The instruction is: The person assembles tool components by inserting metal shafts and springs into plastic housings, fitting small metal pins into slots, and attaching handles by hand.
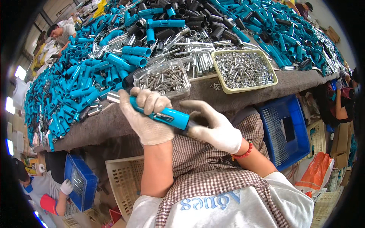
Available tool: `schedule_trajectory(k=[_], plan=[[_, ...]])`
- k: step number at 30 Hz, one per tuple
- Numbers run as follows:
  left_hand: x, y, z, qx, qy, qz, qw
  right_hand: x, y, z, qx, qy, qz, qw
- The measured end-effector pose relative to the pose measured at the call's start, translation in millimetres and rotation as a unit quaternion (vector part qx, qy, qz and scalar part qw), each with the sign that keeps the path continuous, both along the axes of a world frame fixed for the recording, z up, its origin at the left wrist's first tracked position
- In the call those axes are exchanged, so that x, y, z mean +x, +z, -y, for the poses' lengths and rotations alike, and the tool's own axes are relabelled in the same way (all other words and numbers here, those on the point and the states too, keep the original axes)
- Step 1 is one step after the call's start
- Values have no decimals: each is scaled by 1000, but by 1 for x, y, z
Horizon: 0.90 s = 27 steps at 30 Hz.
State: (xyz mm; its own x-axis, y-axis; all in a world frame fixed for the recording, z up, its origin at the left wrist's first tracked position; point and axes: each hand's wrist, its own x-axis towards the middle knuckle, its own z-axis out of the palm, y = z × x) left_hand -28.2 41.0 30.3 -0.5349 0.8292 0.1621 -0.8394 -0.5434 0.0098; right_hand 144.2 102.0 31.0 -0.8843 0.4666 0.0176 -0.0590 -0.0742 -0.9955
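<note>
Nearest, lower centre of frame: checked apron [222,181] over white shirt [273,195].

Centre of frame: blue tube [176,118], slanting down to the right; bears silver end [113,97] at upper left, slotted side uppermost. Gloved left hand [146,119]: clamped round the tube. Gloved right hand [218,129]: curled at the tube's lower right mouth, beside dark piece [191,125]; cannot tell whether gripping.

Progress, by judgement: one unit part-assembled, silver end apparently fitted, right-hand mouth apparently in work. Cannot tell count completed.

Remaining stock, loose: blue tubes [80,81], upper left; black sleeves [195,24] and silver rods [201,62], upper centre; pins [161,79] in clear tray [179,93], and small metal parts [245,70] in yellow tub [251,89], above centre.

Right of frame: blue crate [303,136] with slender metal pieces [275,133], stage uncertain.
</note>
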Motion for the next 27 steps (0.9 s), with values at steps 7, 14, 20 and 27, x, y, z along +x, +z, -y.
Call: schedule_trajectory(k=[7, 14, 20, 27], plan=[[15, 8, -2, -73, 76, -4, 994, -12, -2, 2, -55, -125, -26, 990], [31, 5, 1, -109, 80, -76, 988, -20, 3, 9, -51, -112, 15, 992], [-7, 5, 16, -26, 90, 6, 996, -9, 8, 4, 313, -42, 53, 947], [6, 22, 10, -187, 187, 33, 964, -29, 16, 10, 396, -111, 21, 911]])
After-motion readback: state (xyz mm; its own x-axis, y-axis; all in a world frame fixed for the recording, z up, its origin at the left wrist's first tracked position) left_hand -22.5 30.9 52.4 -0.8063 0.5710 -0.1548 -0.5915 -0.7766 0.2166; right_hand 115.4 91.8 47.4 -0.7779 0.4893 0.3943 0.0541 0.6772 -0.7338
